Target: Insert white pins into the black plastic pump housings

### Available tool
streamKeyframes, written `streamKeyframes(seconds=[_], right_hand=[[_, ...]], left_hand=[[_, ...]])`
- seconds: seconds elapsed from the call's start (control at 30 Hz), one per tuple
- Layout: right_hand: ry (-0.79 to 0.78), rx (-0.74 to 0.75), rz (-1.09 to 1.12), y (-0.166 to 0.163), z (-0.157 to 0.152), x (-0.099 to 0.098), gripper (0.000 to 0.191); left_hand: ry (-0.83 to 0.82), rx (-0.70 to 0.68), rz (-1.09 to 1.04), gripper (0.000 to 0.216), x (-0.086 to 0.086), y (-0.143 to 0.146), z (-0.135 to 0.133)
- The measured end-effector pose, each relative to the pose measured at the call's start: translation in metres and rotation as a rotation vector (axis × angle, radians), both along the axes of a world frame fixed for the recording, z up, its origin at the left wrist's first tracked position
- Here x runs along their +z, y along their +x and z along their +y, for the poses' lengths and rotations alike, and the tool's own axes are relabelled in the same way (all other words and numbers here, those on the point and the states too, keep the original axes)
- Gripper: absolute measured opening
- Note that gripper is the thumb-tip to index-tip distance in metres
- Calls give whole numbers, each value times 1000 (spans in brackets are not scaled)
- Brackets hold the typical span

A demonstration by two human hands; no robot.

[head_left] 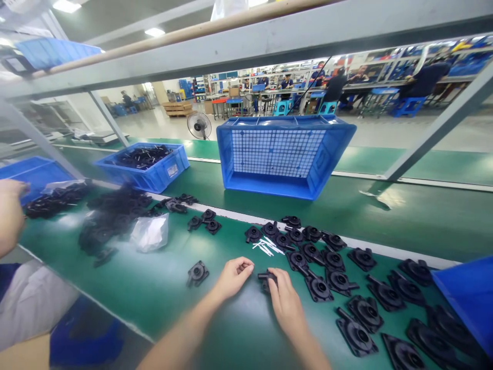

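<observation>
My right hand [284, 303] rests on the green mat and grips a small black plastic housing [265, 280] with a short spout. Just to its left, my left hand [232, 277] has its fingers curled into a pinch near the housing; nothing shows between them. A little pile of thin white pins [267, 247] lies just beyond both hands. Several more black housings [339, 280] lie in rows to the right. A lone black housing [197, 273] sits to the left of my left hand.
A tilted blue crate [285, 154] and a blue bin of black parts [143, 163] stand on the belt behind. Another blue bin's corner [468, 298] is at the right. A plastic bag [150, 232] and a heap of parts lie left, by a co-worker's arm [8, 216].
</observation>
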State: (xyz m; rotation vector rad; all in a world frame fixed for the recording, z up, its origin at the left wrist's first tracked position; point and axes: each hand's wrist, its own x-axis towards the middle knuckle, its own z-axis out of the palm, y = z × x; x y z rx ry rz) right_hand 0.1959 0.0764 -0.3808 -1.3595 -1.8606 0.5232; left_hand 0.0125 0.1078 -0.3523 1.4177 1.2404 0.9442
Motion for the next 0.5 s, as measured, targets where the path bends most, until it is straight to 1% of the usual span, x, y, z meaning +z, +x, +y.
streamKeyframes(seconds=[0.07,0.13,0.2,0.33,0.43,0.5], right_hand=[[-11,-24,28,-1,0,0,27],[34,-60,79,-1,0,0,28],[45,-53,78,-1,0,-2,29],[-72,-11,48,1,7,-10,29],[-140,-24,99,7,14,-19,33],[-181,-27,115,11,18,-25,36]], left_hand=[[4,-4,10,28,0,0,-1],[12,-2,24,28,0,0,-2],[25,2,36,27,-2,-1,-2],[71,16,51,26,-1,0,0],[133,78,69,25,11,-4,2],[207,192,90,24,26,-18,0]])
